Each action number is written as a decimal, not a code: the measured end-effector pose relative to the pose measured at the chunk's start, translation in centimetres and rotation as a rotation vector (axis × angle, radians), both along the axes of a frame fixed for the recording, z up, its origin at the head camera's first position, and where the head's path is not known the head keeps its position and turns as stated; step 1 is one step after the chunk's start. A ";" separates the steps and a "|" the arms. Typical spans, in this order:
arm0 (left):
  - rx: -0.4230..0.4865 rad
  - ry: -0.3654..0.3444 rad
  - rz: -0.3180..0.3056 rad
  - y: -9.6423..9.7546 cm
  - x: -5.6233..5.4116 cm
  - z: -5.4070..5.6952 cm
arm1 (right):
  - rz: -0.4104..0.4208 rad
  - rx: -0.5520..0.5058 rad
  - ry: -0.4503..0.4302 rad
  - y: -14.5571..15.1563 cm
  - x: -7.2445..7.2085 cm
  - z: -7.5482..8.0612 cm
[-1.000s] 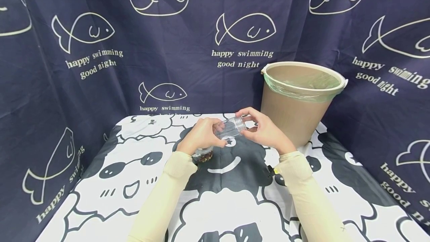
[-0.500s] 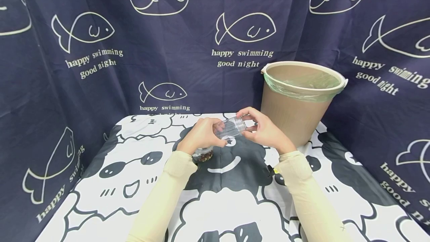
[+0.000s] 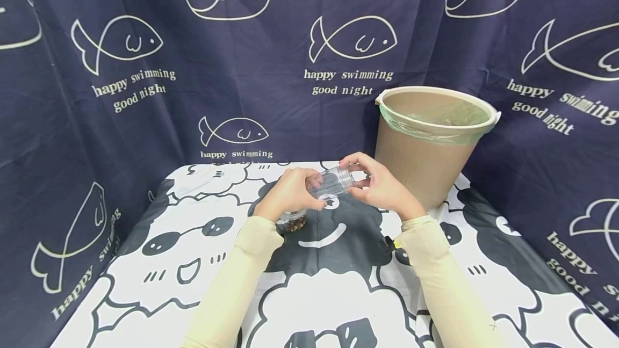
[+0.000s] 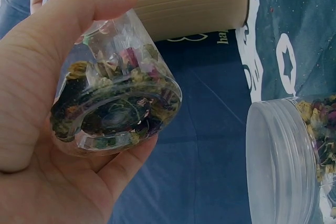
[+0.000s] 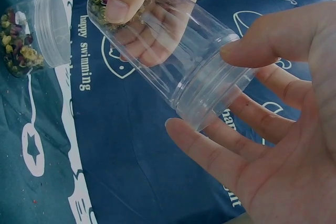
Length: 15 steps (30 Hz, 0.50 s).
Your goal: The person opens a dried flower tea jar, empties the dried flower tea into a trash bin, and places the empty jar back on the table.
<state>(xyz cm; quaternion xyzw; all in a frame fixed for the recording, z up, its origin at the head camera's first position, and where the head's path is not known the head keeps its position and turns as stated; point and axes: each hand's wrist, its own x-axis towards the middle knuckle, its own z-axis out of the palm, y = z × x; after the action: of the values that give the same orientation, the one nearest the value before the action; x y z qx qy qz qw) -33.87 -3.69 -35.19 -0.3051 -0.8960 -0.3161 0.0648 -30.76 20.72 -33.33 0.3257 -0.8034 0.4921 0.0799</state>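
Note:
A clear jar [image 3: 329, 182] is held tilted above the cloth between both hands, its ridged lid end [image 5: 207, 90] toward the right. My left hand [image 3: 290, 192] grips the body near the base, thumb on one side and fingers on the other. At the lid end, my right hand [image 3: 379, 184] has its thumb and fingers curled round the ridged rim. Dried flowers [image 4: 126, 72] in yellow, pink and dark tones are gathered at the base end. A second clear jar [image 3: 292, 223] of dried flowers stands below my left wrist, partly covered by it.
A tall beige bin [image 3: 416, 160] with a green liner bag [image 3: 435, 136] stands behind my right hand. Sheep-print cloth [image 3: 193, 273] covers the table. A dark blue curtain [image 3: 290, 95] hangs behind and at the sides. A small black and yellow object [image 3: 390, 244] shows beside the right cuff.
Both hands keep their hold on the tilted jar, with no clear movement of it. Only the head view has shifted very slightly.

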 end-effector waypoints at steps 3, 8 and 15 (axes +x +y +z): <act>0.008 -0.004 -0.001 -0.1 0.1 -0.1 | 0.002 0.007 -0.002 0.0 0.0 0.0; 0.013 -0.006 0.006 -0.1 0.2 -0.2 | 0.013 0.010 -0.014 0.0 -0.3 -0.1; 0.018 -0.007 -0.003 -0.3 0.2 -0.1 | 0.038 -0.030 -0.024 0.2 -0.4 -0.4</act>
<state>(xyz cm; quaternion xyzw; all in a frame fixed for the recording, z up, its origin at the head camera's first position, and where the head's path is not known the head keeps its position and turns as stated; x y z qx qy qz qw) -33.71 -3.98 -35.34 -0.3049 -0.8928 -0.3254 0.0641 -31.14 20.89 -33.74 0.3335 -0.7905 0.5095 0.0658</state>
